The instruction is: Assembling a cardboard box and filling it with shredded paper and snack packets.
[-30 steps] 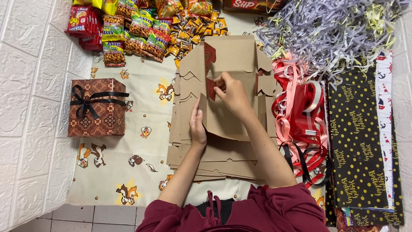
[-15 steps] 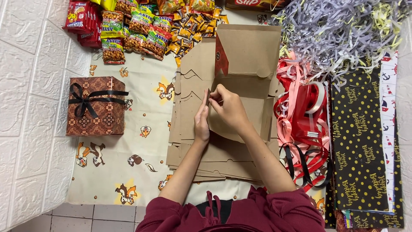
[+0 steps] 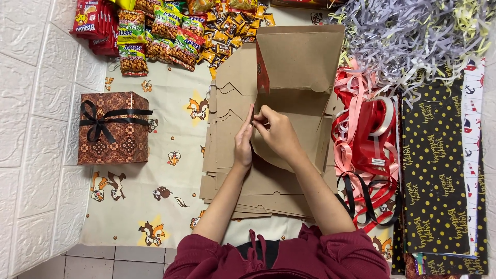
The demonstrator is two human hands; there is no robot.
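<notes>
A brown cardboard box (image 3: 299, 62), half folded up, stands on a stack of flat cardboard box blanks (image 3: 227, 103). Its lid flap is raised at the far side, with a red printed face showing on one edge. My left hand (image 3: 244, 140) presses flat against the outside of the box's left wall. My right hand (image 3: 276, 133) pinches the top of that same wall from inside, fingertips meeting the left hand's.
A patterned brown gift box with a black ribbon bow (image 3: 113, 128) sits at the left. Snack packets (image 3: 155, 36) lie at the far side. Shredded paper (image 3: 408, 36), red ribbons (image 3: 367, 139) and dotted black wrapping paper (image 3: 439, 170) fill the right. White tiled wall at left.
The box has been opened up: its lid flap rose to the far side and the left wall stood upright. My right hand came down from the red flap to the wall's top edge.
</notes>
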